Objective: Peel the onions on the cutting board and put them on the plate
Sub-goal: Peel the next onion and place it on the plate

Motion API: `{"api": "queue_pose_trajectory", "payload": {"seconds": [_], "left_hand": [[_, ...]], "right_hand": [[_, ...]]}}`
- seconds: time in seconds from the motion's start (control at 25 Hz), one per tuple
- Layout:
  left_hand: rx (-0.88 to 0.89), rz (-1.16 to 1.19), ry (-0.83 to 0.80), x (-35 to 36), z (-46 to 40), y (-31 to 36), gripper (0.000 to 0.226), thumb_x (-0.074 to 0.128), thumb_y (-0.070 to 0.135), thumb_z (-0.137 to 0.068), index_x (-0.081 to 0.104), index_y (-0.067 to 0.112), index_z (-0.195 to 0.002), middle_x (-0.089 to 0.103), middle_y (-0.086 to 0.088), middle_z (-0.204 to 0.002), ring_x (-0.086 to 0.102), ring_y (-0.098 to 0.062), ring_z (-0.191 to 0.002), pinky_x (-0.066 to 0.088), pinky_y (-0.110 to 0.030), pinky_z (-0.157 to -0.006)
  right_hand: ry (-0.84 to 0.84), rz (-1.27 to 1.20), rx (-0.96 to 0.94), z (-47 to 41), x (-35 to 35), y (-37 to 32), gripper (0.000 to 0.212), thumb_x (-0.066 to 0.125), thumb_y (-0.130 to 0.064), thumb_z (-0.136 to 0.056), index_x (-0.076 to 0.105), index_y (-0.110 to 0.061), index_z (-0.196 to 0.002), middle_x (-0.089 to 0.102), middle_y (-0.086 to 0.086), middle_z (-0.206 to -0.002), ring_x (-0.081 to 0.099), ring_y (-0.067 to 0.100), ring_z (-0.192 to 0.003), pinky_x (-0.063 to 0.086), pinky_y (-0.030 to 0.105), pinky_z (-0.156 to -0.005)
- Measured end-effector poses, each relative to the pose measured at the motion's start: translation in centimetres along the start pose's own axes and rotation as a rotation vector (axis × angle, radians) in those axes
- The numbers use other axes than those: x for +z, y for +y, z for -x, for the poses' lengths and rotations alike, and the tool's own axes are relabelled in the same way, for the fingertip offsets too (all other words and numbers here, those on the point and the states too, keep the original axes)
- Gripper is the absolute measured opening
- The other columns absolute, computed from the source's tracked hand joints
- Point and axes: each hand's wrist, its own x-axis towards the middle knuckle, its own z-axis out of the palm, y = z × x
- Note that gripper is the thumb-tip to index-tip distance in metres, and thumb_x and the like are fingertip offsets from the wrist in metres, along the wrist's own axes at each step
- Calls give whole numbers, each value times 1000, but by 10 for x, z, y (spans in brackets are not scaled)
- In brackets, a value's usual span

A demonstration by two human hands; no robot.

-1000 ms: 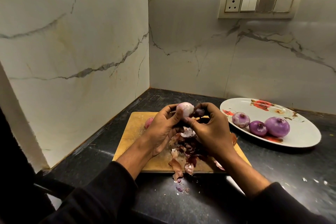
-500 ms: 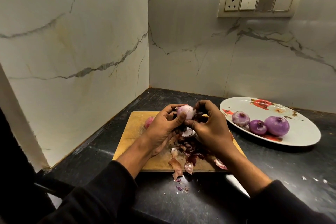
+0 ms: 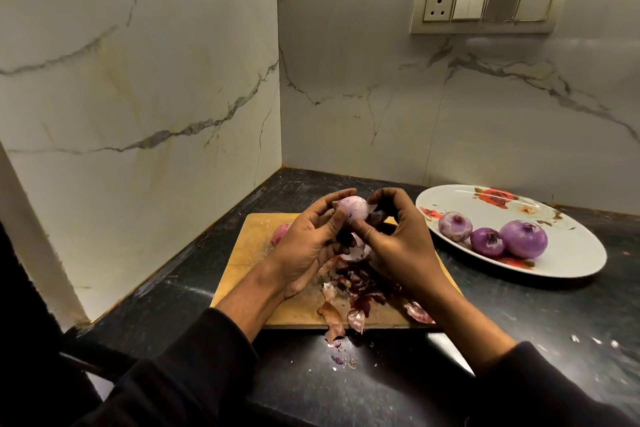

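Observation:
Above the wooden cutting board [image 3: 252, 253] my left hand [image 3: 308, 243] grips a pale pink onion [image 3: 351, 208] between thumb and fingers. My right hand [image 3: 398, 239] pinches a dark flap of skin at the onion's right side. Another onion [image 3: 281, 232] lies on the board's far left, half hidden behind my left hand. A pile of dark red and brown onion skins [image 3: 356, 291] covers the board's near middle. Three peeled purple onions [image 3: 491, 236] sit on the white flowered plate [image 3: 571, 256] to the right.
The board and plate stand on a black counter [image 3: 381, 385] in a corner of marble walls. Bits of skin [image 3: 337, 354] lie on the counter in front of the board. A switch panel [image 3: 488, 7] is on the back wall.
The onion has turned a little in my hands and both hands have lifted slightly; my right fingers now pull skin away at the onion's right side.

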Motion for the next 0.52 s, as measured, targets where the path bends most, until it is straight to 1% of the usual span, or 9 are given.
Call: {"api": "queue_pose_trajectory", "payload": {"seconds": [0.04, 0.08, 0.12, 0.2, 0.32, 0.4, 0.52], "left_hand": [[2, 0, -1, 0, 0, 0, 36, 55, 17, -95, 62, 16, -130, 73, -8, -118, 69, -26, -109, 61, -37, -86], [0, -2, -2, -1, -1, 0, 34, 55, 16, -95, 63, 17, -128, 73, -7, -117, 70, -26, -108, 62, -37, -86], [-3, -11, -1, -1, -1, -1, 32, 54, 15, -97, 64, 17, -127, 74, -7, -116, 71, -24, -105, 62, -34, -81], [-8, -35, -1, -1, 0, -1, 31, 54, 12, -97, 65, 18, -125, 73, -8, -117, 71, -20, -98, 60, -27, -73], [-4, -38, 4, -1, 1, -1, 34, 61, 15, -90, 67, 18, -124, 70, -11, -120, 71, -18, -96, 59, -24, -71], [-7, -40, 7, 0, 1, -1, 35, 63, 18, -86, 68, 19, -121, 71, -11, -120, 70, -17, -96, 59, -25, -73], [-20, -31, 11, 0, 1, -2, 33, 64, 19, -85, 70, 20, -117, 71, -12, -120, 70, -19, -98, 60, -26, -77]], "right_hand": [[-12, 24, -16, 0, 1, 0, 47, 85, -21, -77, 54, -17, -112, 59, 1, -104, 60, 15, -91, 56, 26, -73], [-19, 43, -27, 0, 1, 0, 50, 87, -23, -74, 53, -18, -111, 59, 0, -103, 60, 15, -89, 56, 26, -72], [-18, 57, -35, 0, 1, 0, 51, 88, -22, -73, 52, -19, -110, 58, -1, -103, 59, 15, -88, 55, 26, -70], [-14, 82, -48, 0, 0, 0, 49, 87, -19, -73, 52, -20, -107, 56, -1, -101, 57, 14, -86, 51, 21, -68], [-29, 123, -57, 1, -1, -4, 43, 85, -14, -75, 52, -18, -104, 55, 1, -102, 56, 14, -90, 50, 17, -67], [-37, 131, -55, 1, -1, -4, 40, 84, -13, -77, 53, -17, -102, 55, 2, -102, 56, 18, -93, 53, 21, -69], [-66, 116, -52, 1, -2, -2, 37, 82, -14, -78, 53, -16, -101, 55, 2, -100, 57, 22, -93, 58, 39, -73]]}}
